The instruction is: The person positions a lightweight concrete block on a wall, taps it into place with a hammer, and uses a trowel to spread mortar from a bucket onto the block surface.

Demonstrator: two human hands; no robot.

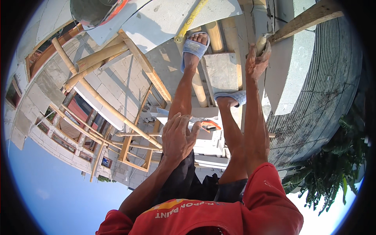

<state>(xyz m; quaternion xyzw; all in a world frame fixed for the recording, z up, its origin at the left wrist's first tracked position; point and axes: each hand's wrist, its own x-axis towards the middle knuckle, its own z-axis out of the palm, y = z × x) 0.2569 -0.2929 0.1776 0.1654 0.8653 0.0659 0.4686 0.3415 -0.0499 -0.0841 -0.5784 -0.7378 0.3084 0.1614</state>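
Note:
My right hand (pixel 257 62) reaches forward, its fingers closed around the pale, rounded handle (pixel 261 42) of a tool. A thin bent metal shank rises from that handle; the tool's working end cannot be made out. Just right of this hand runs a light grey block wall edge (pixel 291 84). My left hand (pixel 178 135) lies over my left knee, fingers stretched out and holding nothing. A saw with an orange handle (pixel 210 125) shows lower down between my legs, apart from both hands.
My sandalled feet stand on bamboo poles (pixel 214 36) and a grey board (pixel 222 70). A yellow tube-shaped piece (pixel 190 19) lies ahead, near a dark bucket (pixel 92 11). Bamboo scaffolding (pixel 103 102) spans the left. A wooden beam (pixel 303 24) slants at upper right, above corrugated roofing (pixel 325 78).

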